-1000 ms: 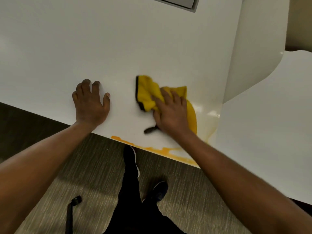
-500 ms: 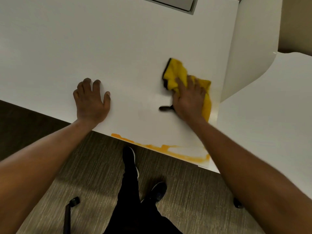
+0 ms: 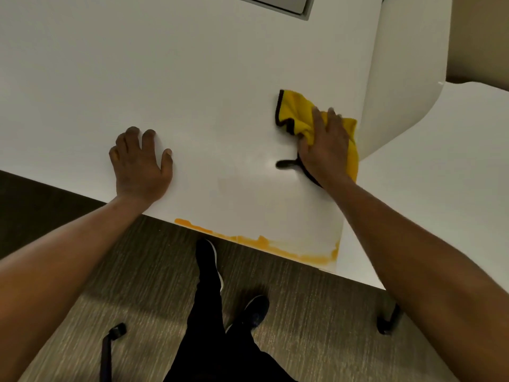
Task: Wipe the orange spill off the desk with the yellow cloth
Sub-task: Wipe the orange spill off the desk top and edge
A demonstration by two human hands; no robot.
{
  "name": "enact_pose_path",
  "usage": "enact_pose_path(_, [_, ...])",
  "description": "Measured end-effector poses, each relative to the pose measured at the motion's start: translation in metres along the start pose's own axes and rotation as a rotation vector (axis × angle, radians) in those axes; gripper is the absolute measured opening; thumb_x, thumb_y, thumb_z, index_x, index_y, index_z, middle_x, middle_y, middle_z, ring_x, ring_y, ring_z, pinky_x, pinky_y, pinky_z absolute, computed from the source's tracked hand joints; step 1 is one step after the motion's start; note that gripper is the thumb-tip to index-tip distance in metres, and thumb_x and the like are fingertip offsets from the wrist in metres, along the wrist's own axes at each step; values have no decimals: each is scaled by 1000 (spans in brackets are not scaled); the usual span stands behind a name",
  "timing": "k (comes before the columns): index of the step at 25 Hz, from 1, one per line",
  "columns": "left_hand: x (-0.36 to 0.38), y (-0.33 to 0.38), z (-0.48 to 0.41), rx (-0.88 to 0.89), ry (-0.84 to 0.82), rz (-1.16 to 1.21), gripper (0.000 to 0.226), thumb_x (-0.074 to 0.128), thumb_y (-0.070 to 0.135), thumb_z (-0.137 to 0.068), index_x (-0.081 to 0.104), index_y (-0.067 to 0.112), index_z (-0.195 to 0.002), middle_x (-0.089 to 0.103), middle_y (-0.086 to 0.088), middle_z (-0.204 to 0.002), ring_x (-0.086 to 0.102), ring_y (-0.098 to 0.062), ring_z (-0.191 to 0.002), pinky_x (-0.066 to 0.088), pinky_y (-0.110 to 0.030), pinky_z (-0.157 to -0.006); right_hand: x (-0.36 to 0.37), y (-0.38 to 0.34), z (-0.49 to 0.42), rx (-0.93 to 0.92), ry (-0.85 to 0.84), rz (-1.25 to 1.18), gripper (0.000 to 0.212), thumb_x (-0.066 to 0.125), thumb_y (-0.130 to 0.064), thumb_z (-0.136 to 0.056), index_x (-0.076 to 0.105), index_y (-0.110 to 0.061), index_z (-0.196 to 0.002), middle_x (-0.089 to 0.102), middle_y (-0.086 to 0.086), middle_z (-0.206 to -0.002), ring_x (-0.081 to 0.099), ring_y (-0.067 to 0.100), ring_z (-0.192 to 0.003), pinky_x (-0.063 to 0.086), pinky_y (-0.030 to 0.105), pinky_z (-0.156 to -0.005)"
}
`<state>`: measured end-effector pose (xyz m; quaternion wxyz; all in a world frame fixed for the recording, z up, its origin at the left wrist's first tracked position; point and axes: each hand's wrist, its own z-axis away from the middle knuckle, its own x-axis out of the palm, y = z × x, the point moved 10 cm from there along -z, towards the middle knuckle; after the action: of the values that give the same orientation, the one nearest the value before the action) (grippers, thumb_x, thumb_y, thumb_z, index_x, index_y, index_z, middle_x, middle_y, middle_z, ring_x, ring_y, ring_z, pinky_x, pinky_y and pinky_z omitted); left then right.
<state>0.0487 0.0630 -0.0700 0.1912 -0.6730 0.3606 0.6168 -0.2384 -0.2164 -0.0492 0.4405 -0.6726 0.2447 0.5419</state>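
- A grey-brown, wood-grain floor (image 3: pixel 303 312) is seen below.
- A smooth white desk top (image 3: pixel 137 64) is flanked on the right by a second white table surface (image 3: pixel 440 202).
- A beige wall (image 3: pixel 482 37) is glimpsed at the upper right.

Yellow cloth (image 3: pixel 296 111) edged black, orange spill (image 3: pixel 260 241), white desk (image 3: pixel 165 78), grey streaked floor (image 3: pixel 154 285).

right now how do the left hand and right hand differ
The left hand lies on bare desk; the right hand presses the yellow cloth. The left hand sits near the front edge, the right hand farther back by the right edge. Both are flat, palm down, and neither covers the orange spill.
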Motion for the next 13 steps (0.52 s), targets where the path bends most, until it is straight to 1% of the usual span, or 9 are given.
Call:
enact_pose_path(1, [0, 1, 0, 1, -3, 0, 53, 42, 42, -95, 44, 7, -135, 43, -24, -140, 40, -44, -131, 34, -54, -104, 7, -17, -5, 17, -1, -5, 66, 46, -35, -99, 24, -19, -159, 21, 23, -164, 21, 41, -152, 14, 48, -125])
enact_pose_path(2, [0, 1, 0, 1, -5, 2, 53, 42, 42, -95, 44, 7, -135, 43, -24, -140, 40, -45, -131, 34, -54, -104, 16, -40, -1, -20, -15, 6, 67, 46, -34, -98, 23, -21, -160, 24, 24, -163, 24, 41, -150, 16, 47, -124])
enact_pose_path(3, [0, 1, -1, 0, -5, 2, 53, 42, 42, -95, 44, 7, -135, 43, -24, -141, 40, -45, -131, 34, -55, -105, 24, -68, 12, -102, -27, 5, 67, 48, -32, -96, 25, -23, -159, 27, 25, -161, 28, 41, -149, 19, 46, -123])
enact_pose_path(5, [-1, 0, 0, -3, -6, 2, 54, 42, 43, -95, 44, 7, -136, 43, -24, -141, 40, -44, -131, 33, -54, -105, 41, -116, 63, -306, -67, -29, 68, 55, -29, -90, 36, -27, -155, 35, 24, -158, 34, 41, -145, 24, 46, -120])
enact_pose_path(7, [0, 1, 0, 2, -6, 6, 55, 41, 44, -96, 45, 7, -137, 43, -24, -141, 40, -44, -131, 33, -54, -104, 51, -133, 122, -461, -154, -63, 66, 56, -29, -87, 42, -31, -152, 37, 18, -159, 35, 39, -146, 23, 46, -120])
enact_pose_path(9, [0, -1, 0, 1, -4, 4, 56, 41, 44, -96, 44, 7, -137, 43, -24, -141, 39, -44, -132, 33, -53, -104, 47, -118, 148, -607, -221, -71, 64, 54, -29, -88, 43, -33, -151, 38, 14, -159, 35, 36, -146, 24, 46, -120])
enact_pose_path(10, [0, -1, 0, 2, 2, 3, 55, 41, 44, -96, 44, 7, -137, 43, -23, -141, 40, -44, -131, 33, -53, -104, 40, -101, 139, -636, -224, -52, 64, 56, -28, -87, 46, -31, -150, 40, 15, -158, 37, 36, -145, 25, 46, -120])
enact_pose_path(11, [0, -1, 0, 4, 6, 2, 54, 41, 44, -96, 44, 8, -136, 43, -23, -141, 40, -43, -131, 33, -53, -104, 31, -80, 116, -603, -188, -29, 64, 60, -25, -86, 48, -28, -149, 43, 17, -155, 41, 37, -143, 27, 45, -119])
enact_pose_path(13, [2, -2, 0, 5, 11, -1, 53, 41, 44, -96, 44, 9, -136, 43, -23, -141, 40, -43, -131, 34, -53, -103, 12, -39, 46, -402, -78, 21, 64, 62, -22, -86, 49, -25, -148, 44, 20, -154, 43, 40, -140, 28, 45, -117])
